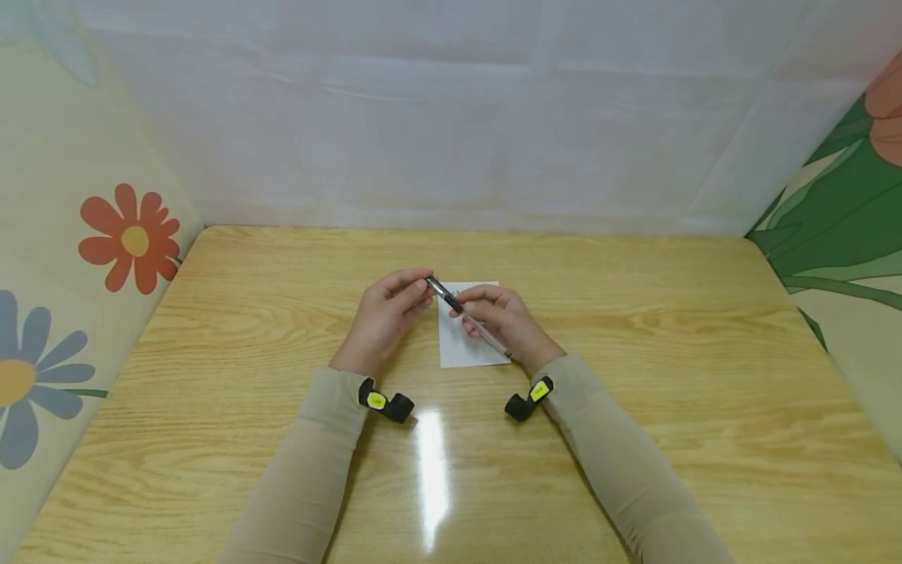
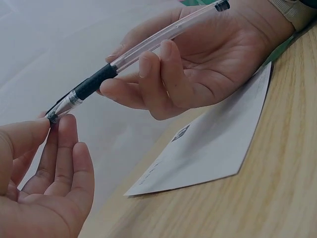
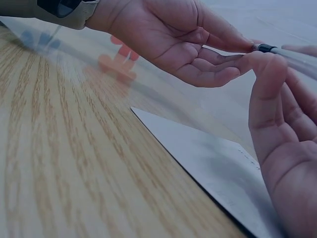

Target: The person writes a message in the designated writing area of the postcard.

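Observation:
A slim pen (image 1: 454, 304) with a clear barrel and a black grip section is held slantwise between both hands, above a white sheet of paper (image 1: 465, 354). My left hand (image 1: 384, 317) pinches its clear, black-clipped end (image 2: 65, 103) between thumb and fingertips. Around the barrel, near the black grip, are the fingers of my right hand (image 1: 510, 319); the dark butt of the pen points back toward the right wrist. Small dark print (image 2: 181, 133) shows on the paper in the left wrist view. The right hand hides part of the sheet in the head view.
Beneath everything is a wood-grain table (image 1: 268, 439), with a bright light reflection near its front. A pale cloth backdrop (image 1: 451, 141) stands along the far edge. Flower-painted panels (image 1: 134, 239) rise at both sides. Each wrist wears a black strap with a small camera (image 1: 400, 408).

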A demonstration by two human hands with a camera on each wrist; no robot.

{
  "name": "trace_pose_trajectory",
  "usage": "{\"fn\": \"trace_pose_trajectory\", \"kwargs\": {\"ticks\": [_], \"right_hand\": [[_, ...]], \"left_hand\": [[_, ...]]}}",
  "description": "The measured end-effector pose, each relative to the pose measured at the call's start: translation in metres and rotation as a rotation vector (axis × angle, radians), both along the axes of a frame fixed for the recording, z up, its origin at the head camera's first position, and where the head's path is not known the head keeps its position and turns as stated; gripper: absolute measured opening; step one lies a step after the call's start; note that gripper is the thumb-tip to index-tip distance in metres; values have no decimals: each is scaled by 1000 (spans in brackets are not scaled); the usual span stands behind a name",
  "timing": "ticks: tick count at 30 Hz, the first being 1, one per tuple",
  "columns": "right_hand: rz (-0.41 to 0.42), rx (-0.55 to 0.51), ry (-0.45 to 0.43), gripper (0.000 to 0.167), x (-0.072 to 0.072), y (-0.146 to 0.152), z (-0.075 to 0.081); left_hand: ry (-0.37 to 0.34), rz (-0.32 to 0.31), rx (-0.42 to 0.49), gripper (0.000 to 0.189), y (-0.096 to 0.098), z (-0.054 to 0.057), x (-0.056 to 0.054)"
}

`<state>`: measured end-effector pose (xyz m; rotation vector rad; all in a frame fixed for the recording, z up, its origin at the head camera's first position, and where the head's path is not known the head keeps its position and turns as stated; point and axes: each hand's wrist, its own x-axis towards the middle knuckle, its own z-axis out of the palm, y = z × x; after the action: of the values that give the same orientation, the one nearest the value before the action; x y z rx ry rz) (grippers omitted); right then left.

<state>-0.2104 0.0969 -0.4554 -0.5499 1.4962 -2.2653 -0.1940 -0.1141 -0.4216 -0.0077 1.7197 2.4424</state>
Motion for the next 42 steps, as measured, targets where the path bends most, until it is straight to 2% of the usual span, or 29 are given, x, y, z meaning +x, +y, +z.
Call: {"fn": "trace_pose_trajectory", "kwargs": {"ticks": [6, 13, 21, 27, 35, 42], "right_hand": [[6, -11, -10, 32, 0, 0, -1], [-13, -37, 17, 34, 0, 1, -4], [-74, -70, 31, 37, 1, 0, -3], [-123, -120, 3, 41, -1, 2, 0], [-163, -206, -18, 47, -4, 3, 4], [-282, -219, -30, 46, -8, 7, 4]], "left_hand": [[24, 1, 25, 21, 0, -1, 1], [48, -7, -7, 18, 0, 1, 1], [50, -21, -46, 29, 0, 2, 3], [65, -39, -62, 28, 0, 2, 4], [60, -51, -140, 34, -3, 2, 4], [56, -38, -243, 34, -3, -1, 1]]}}
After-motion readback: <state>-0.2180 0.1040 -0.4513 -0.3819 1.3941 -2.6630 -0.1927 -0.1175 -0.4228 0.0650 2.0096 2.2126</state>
